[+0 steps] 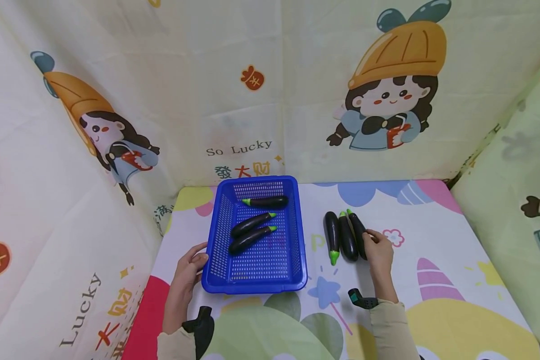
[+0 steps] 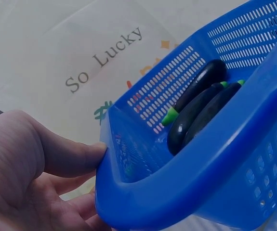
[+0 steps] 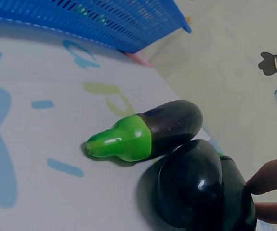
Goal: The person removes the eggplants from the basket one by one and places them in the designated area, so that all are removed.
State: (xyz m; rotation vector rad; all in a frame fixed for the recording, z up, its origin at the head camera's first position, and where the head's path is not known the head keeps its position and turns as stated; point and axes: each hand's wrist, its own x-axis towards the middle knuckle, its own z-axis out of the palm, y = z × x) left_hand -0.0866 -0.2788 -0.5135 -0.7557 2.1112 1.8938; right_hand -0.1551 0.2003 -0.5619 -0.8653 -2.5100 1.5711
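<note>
Blue plastic basket (image 1: 254, 288) sits on the table left of centre, mesh floor and slotted walls. Three eggplants inside: one (image 1: 270, 202) lies across the far end, green stem to the left; two more, a middle one (image 1: 251, 225) and a near one (image 1: 250, 241), lie slantwise side by side, stems to the right. The near part of the basket floor shows bare mesh.

Left hand (image 1: 185, 272) at the basket's left side. Thumb against the rim, other fingers bent below it; hand grips the edge.

Right of the basket, on the tablecloth (image 1: 436, 240), three more eggplants in a loose row. Leftmost (image 1: 331, 231) has its stem toward the person; the centre one (image 1: 348, 239) and the rightmost (image 1: 358, 227) point their stems away. Those two lie against each other, leftmost just beside them.

Right hand (image 1: 380, 254) at the rightmost eggplant, thumb and finger touching its right flank. Cannot tell whether they pinch it; its far side is hidden.

Dark device on each wrist, left (image 1: 202, 330) and right (image 1: 364, 300); pale sleeves (image 1: 390, 325) on both arms. Tablecloth printed with a blue star and coloured shapes. Behind, a cream curtain (image 1: 306, 100) with cartoon figures and "So Lucky" lettering.
</note>
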